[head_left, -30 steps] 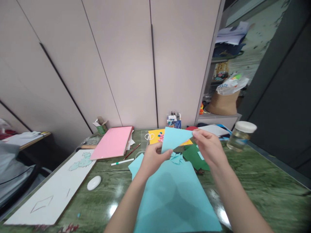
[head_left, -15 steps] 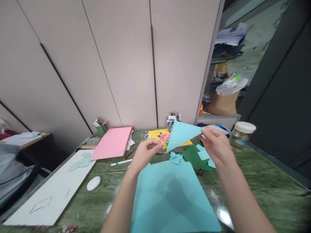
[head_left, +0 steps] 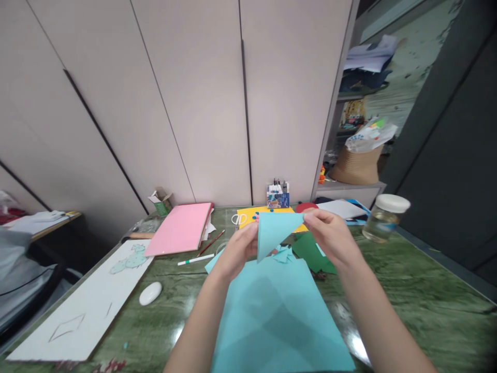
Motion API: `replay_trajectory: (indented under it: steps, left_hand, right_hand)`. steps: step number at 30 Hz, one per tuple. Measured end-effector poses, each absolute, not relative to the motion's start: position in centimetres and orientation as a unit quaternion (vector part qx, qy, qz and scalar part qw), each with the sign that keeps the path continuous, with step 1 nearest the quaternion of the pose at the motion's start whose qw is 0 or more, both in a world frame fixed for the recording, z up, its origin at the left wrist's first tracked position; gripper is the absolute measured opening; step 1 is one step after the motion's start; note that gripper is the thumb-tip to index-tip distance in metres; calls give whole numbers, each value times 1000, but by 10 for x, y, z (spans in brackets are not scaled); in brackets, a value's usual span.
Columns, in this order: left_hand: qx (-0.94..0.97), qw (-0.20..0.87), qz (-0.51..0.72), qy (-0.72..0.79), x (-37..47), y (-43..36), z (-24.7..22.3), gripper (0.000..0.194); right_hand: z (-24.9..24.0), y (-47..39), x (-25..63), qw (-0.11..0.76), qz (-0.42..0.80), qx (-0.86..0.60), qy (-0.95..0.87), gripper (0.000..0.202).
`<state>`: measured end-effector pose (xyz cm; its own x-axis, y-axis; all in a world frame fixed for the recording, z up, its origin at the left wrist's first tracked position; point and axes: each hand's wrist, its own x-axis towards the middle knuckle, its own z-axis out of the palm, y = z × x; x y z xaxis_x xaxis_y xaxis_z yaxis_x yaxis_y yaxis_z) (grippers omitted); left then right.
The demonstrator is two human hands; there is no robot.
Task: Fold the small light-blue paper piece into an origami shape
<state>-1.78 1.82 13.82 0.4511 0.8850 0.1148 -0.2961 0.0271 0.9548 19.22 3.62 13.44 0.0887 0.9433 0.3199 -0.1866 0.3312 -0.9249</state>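
Note:
A light-blue paper triangle (head_left: 275,230), folded, is held up in the air between my two hands. At its left edge my left hand (head_left: 241,249) grips it, the fingers partly hidden behind the paper. My right hand (head_left: 330,232) pinches its right corner between thumb and fingers. Beneath both hands lies a large light-blue sheet (head_left: 277,316) on the green table. Small crumpled-looking folded blue paper pieces (head_left: 284,255) rest at the far edge of that sheet.
Dark green paper (head_left: 312,254) lies behind the sheet, with a yellow sheet (head_left: 244,213) beyond. Left are white scissors handles (head_left: 238,219), a marker (head_left: 196,260), a pink folder (head_left: 180,228), a white oval object (head_left: 150,293) and a drawing board (head_left: 83,305). A lidded jar (head_left: 382,223) stands right.
The paper triangle has moved left and down and turned, its top edge now nearly level. My left hand has come onto its left edge; my right hand has moved left with the corner.

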Motion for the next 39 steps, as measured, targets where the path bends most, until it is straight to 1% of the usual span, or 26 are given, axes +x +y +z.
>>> replay_trajectory:
  steps: [5,11,14,19,28,34,39]
  left_hand:
    - [536,663,437,287,-19,18,139,39]
    - [529,675,434,277,-18,20,136,47]
    - [538,673,428,272,-18,20,136,44]
    - [567,657,417,269,-22,18,140,39]
    - [627,606,406,276,-19,18,142,48]
    - [634,586,392,317,-20,18,142,44]
    - [626,591,393,324,-20,16,145,48]
  right_hand:
    - [134,36,192,638,452,-357,-511,14]
    - [133,37,191,640,444,-356,-516,13]
    - [132,38,190,641,441,-360,-515,13]
    - [132,37,189,641,440,-359,-516,13]
    - [131,37,187,641,430,-362,-522,12]
    - [130,35,186,618,445,-363,-537,13]
    - [129,36,185,601,452,-368,-547,15]
